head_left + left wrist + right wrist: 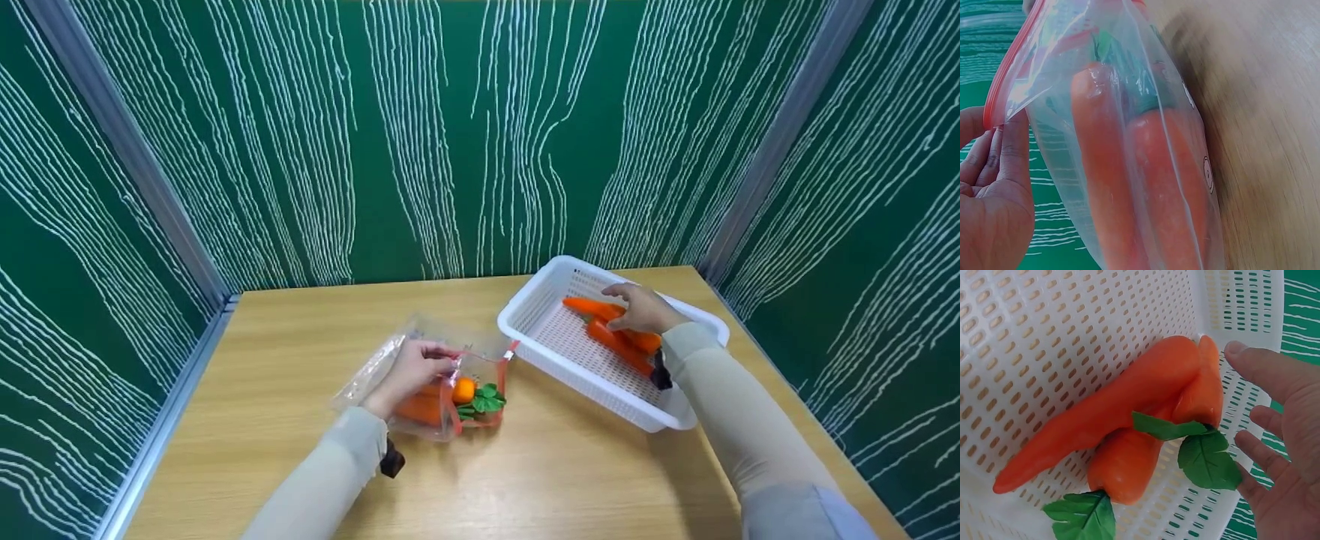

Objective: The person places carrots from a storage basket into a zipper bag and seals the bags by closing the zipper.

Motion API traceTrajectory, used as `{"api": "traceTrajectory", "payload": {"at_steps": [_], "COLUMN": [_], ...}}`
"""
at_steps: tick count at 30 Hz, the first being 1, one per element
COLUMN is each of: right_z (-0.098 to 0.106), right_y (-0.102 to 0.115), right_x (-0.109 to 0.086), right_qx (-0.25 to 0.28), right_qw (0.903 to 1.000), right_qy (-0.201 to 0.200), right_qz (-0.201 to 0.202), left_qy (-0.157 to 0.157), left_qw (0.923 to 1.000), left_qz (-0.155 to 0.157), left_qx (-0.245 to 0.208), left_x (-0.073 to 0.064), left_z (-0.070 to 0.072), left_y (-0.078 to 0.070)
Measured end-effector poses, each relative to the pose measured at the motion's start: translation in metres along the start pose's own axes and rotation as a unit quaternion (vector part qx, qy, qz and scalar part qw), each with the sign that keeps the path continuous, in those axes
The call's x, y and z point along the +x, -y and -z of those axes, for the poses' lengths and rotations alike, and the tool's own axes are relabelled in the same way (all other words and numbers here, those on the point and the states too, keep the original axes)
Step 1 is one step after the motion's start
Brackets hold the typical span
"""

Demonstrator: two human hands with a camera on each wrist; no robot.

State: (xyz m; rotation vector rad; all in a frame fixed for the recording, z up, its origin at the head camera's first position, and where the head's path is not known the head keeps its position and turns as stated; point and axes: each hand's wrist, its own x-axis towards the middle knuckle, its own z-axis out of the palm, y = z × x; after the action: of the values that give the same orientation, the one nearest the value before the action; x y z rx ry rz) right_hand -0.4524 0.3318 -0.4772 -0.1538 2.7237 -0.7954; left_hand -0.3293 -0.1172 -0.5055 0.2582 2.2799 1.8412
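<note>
A clear zip bag [379, 364] with a red zip edge lies on the table, its mouth facing right. My left hand [409, 373] pinches that edge between thumb and fingers, holding the mouth apart. Inside the bag are carrots [1106, 169], with green tops [487, 399] by the opening. On the right, a white perforated basket [577, 377] contains orange carrots [1117, 394], some with green leaves [1207, 461]. Over them hovers my right hand [640, 309], fingers spread and thumb apart. In the right wrist view a gap shows between this hand and the carrots.
The wooden table [277, 360] is enclosed by green walls [487, 150] with white wavy lines. Metal posts [772, 135] stand at the back corners. The basket's near-left side is close to the bag's mouth.
</note>
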Motion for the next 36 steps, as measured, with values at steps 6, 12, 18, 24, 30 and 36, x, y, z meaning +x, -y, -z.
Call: {"api": "traceTrajectory", "payload": {"at_steps": [6, 12, 18, 24, 30, 36], "right_z": [-0.004, -0.008, -0.013, -0.018, -0.019, -0.013], "right_y": [-0.002, -0.007, -0.009, -0.009, -0.003, 0.019], "right_x": [-0.001, 0.004, 0.007, 0.005, -0.005, -0.027], "right_qx": [-0.003, -0.037, -0.031, -0.034, 0.000, 0.031], "right_qw": [1.0000, 0.9991, 0.9991, 0.9991, 0.9991, 0.9973], "right_qy": [-0.001, 0.010, 0.028, 0.023, 0.044, 0.061], "right_qz": [0.000, 0.018, 0.010, 0.010, -0.002, -0.025], "left_qy": [0.004, 0.002, 0.000, 0.001, 0.002, 0.000], "left_qw": [1.0000, 1.0000, 1.0000, 0.9999, 0.9999, 1.0000], "left_qz": [0.000, -0.005, -0.005, -0.006, -0.007, -0.006], "left_qx": [0.001, -0.008, -0.009, -0.009, -0.010, -0.004], "left_x": [0.000, 0.001, 0.001, 0.000, 0.000, 0.000], "left_z": [0.000, -0.002, -0.003, -0.001, 0.000, 0.001], "left_y": [-0.001, 0.000, 0.000, -0.001, 0.000, 0.003]}}
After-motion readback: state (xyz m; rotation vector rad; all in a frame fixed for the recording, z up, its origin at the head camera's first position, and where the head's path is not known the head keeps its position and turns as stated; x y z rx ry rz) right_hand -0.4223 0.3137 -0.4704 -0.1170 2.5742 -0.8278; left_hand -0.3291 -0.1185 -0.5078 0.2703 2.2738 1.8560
